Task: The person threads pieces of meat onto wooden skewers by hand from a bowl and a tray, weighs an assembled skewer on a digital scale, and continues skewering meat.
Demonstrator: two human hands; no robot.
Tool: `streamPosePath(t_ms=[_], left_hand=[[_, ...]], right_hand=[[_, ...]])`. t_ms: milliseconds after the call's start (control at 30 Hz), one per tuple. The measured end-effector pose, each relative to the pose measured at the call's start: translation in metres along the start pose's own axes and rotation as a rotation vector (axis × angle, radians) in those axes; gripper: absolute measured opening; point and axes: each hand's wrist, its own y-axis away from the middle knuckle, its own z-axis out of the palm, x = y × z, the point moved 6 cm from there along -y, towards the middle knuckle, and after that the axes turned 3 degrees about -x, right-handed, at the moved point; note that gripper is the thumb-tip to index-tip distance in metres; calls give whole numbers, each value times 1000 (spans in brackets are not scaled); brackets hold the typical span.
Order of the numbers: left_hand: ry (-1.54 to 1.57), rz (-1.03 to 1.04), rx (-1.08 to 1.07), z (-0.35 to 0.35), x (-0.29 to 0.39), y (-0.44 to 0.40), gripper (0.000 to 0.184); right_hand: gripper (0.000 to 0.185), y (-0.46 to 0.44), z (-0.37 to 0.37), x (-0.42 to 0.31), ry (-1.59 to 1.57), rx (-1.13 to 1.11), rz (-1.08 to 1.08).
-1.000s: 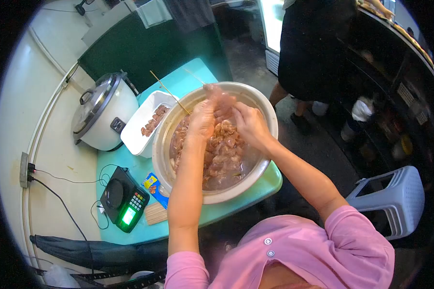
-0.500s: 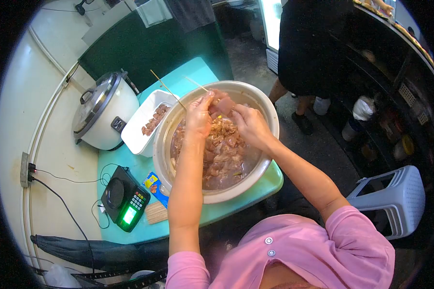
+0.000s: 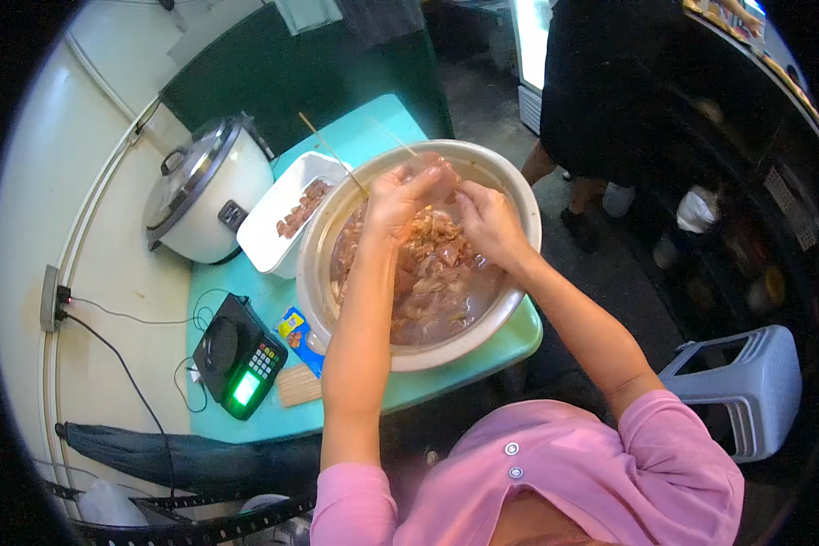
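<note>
Above a large, pale round basin (image 3: 530, 227) of raw meat pieces (image 3: 428, 296) in cloudy liquid, my two hands meet near the far rim. A thin bamboo skewer (image 3: 332, 150) slants up and left from my left hand (image 3: 396, 205), which is closed around it. A second, paler stick, blurred, points up from behind the same hand. Between the hands is a pink slice of raw meat (image 3: 441, 179). My right hand (image 3: 491, 221) pinches its near right edge. The sticks' lower ends are hidden by my fingers and the meat.
Left of the basin stands a white tub (image 3: 268, 223) holding skewered or cut meat. A rice cooker (image 3: 205, 196), a lit digital scale (image 3: 241, 359), a blue packet (image 3: 298, 341) and a bundle of sticks (image 3: 298, 386) share the turquoise table (image 3: 391, 400). A grey stool (image 3: 742, 387) and another person (image 3: 601, 100) are right.
The view has shifted slightly, so the table and its objects appear a little higher and to the right. Both hands stay together at the meat slice, whose angle has changed a little.
</note>
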Motion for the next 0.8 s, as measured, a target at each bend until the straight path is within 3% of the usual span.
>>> streamPosePath(t_ms=[267,500,633,700,733,767,800], left_hand=[[58,-68,-46,-19,17,4,20],[-88,133,133,-73,31,0,24],[-86,-29,16,-83,29,8,37],[-349,-81,187,-102,28,12,31],[-729,-141,279,-117,26,11,30],[-715,-143,287,-124,23,11,30],[-967,-109,298,-130,24,12,27]], right_hand=[[17,-14,9,-15,-8,-84,-34],[24,-40,44,-28,-47,-183,-150],[24,-43,40,-18,-151,-189,-74],[24,-44,33,-5,-174,-165,-35],[24,-45,28,1,-198,-130,-3],[24,-45,26,5,-190,-144,-3],[24,-45,22,6,-172,-124,-2]])
